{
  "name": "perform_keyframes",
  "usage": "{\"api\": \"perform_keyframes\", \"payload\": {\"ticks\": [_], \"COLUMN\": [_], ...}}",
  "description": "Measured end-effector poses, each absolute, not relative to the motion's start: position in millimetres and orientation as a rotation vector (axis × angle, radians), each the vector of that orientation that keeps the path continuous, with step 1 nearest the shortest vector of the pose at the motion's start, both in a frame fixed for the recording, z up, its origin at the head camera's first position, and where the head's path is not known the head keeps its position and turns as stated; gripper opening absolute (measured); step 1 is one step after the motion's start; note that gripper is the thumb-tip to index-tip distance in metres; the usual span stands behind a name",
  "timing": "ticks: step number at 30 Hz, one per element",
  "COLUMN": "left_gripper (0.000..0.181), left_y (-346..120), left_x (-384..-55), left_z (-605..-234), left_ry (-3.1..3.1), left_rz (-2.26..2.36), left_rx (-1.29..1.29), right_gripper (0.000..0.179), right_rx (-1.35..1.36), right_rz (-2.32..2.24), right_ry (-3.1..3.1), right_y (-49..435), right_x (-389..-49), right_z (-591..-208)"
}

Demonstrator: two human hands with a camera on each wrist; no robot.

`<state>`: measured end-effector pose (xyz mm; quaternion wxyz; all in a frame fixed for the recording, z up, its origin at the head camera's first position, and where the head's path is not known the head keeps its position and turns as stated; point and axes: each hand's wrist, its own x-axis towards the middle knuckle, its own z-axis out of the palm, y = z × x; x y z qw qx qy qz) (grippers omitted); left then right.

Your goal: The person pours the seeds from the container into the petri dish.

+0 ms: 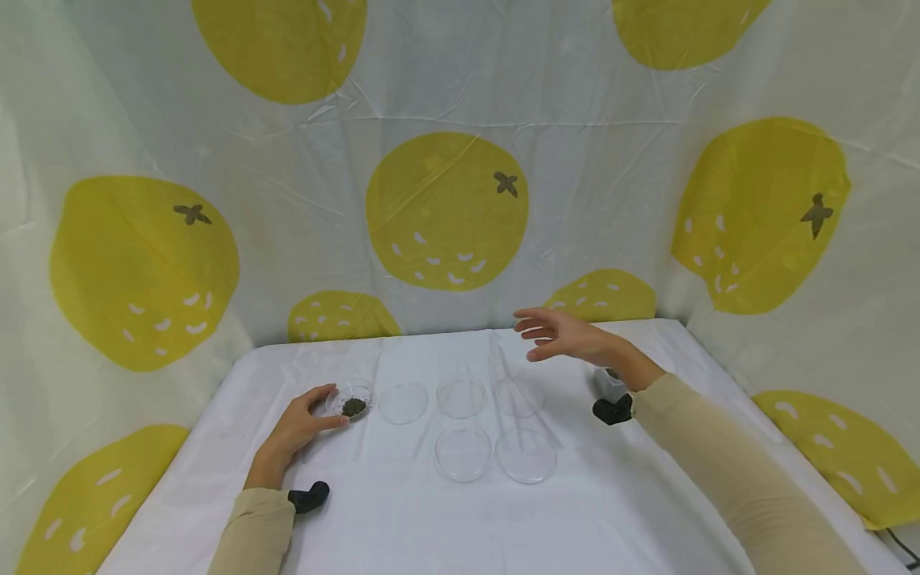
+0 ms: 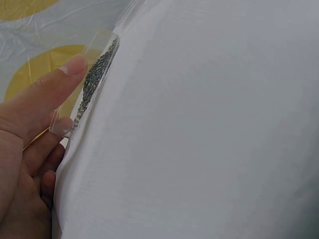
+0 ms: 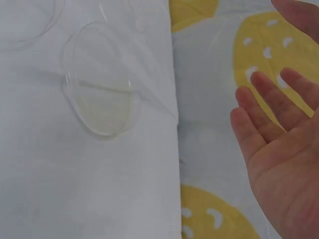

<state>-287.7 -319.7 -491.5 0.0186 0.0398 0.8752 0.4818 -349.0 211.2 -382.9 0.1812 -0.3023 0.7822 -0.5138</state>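
At the left of the table, my left hand (image 1: 298,427) holds a clear round petri dish (image 1: 332,405) between thumb and fingers. Dark green-brown granules (image 1: 354,407) lie in it; in the left wrist view the granules (image 2: 93,79) form a heap along the dish's bottom. My right hand (image 1: 568,334) is raised over the far right part of the table, fingers spread and holding nothing. Below it and to the left lies another clear dish (image 1: 519,397), whose clear outline (image 3: 99,79) also shows in the right wrist view.
More clear dishes lie on the white cloth: one (image 1: 403,402) beside the held dish, another (image 1: 461,398) in the back row, and two nearer ones (image 1: 463,453) (image 1: 526,456). A small pale object (image 1: 609,385) is partly hidden by the right wrist. A lemon-print curtain (image 1: 575,200) stands behind.
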Motion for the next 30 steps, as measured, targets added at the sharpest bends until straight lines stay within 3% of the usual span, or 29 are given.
{"api": "perform_keyframes", "payload": {"ticks": [30], "left_gripper": [0.089], "left_y": [-317.1], "left_x": [-284.8], "left_z": [-490.0], "left_ry": [2.722], "left_rz": [1.514], "left_rx": [0.139], "right_gripper": [0.083], "right_rx": [-0.99], "right_rz": [-1.377], "right_ry": [2.176], "right_y": [114.8], "right_x": [-353.5], "right_z": [-390.4]}}
